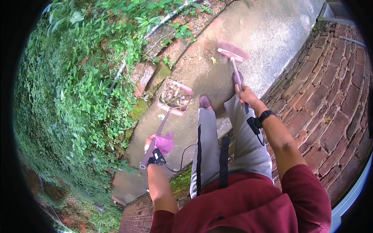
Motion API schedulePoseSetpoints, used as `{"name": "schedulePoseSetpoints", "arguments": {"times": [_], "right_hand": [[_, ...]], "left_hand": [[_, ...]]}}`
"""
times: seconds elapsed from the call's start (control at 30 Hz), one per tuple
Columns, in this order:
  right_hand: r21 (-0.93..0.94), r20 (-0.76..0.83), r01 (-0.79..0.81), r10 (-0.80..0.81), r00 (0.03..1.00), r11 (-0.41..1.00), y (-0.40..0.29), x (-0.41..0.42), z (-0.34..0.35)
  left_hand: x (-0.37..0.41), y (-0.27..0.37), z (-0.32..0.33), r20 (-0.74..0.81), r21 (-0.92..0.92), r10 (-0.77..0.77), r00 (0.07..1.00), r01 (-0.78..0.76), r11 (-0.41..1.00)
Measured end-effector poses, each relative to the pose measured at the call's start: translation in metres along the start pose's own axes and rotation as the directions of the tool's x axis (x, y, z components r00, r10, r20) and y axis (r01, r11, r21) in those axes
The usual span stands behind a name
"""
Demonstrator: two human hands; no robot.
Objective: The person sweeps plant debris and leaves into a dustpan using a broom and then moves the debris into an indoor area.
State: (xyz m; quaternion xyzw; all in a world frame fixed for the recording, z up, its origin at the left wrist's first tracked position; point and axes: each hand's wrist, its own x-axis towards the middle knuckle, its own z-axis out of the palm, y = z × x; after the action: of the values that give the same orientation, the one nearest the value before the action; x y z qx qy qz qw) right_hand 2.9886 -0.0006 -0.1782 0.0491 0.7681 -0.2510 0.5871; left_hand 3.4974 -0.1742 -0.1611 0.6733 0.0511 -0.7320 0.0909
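Note:
My left hand point(150, 143) grips the purple-grey handle of a long-handled pink dustpan point(188, 89) and also has a crumpled pink-purple bag or cloth point(165, 144) against it. Dry leaves and other debris point(175, 95) fill the pan, which lies over the concrete near the path's planted edge. In my right hand point(247, 95) is the handle of a pink broom point(233, 55). Its bristles point away from me, above or on the concrete; contact cannot be told. Between broom and dustpan lies a small yellow leaf point(213, 60) with a thin stem.
The concrete path point(186, 61) runs diagonally between dense green plants point(84, 87) on the left and a brick wall point(320, 110) on the right. Loose bricks point(144, 79) border the planting. A black cable point(183, 155) loops from my left wrist device toward my legs.

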Motion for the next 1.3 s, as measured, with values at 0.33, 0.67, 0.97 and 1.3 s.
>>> {"name": "schedulePoseSetpoints", "arguments": {"times": [0.33, 0.67, 0.97, 1.3], "right_hand": [[-0.275, 0.543, 0.117, 0.053, 0.838, 0.954, 0.014, -0.136, 0.024], [-0.156, -0.092, 0.148, -0.164, 0.982, 0.977, -0.064, 0.011, -0.016], [-0.527, 0.509, 0.378, -0.073, 0.858, 0.761, -0.009, -0.066, 0.076], [-0.594, 0.123, 0.083, -0.011, 0.992, 0.8, -0.081, -0.109, -0.036]], "left_hand": [[-0.003, -0.008, 0.003, 0.014, -0.007, 0.071, 0.997, -0.071, 0.997], [0.002, -0.008, -0.021, 0.006, -0.051, -0.052, 0.999, 0.053, 0.997], [0.016, -0.007, -0.041, 0.039, -0.04, 0.062, 0.997, -0.06, 0.997], [-0.017, -0.034, -0.091, -0.037, -0.068, 0.074, 0.997, -0.076, 0.995]]}}
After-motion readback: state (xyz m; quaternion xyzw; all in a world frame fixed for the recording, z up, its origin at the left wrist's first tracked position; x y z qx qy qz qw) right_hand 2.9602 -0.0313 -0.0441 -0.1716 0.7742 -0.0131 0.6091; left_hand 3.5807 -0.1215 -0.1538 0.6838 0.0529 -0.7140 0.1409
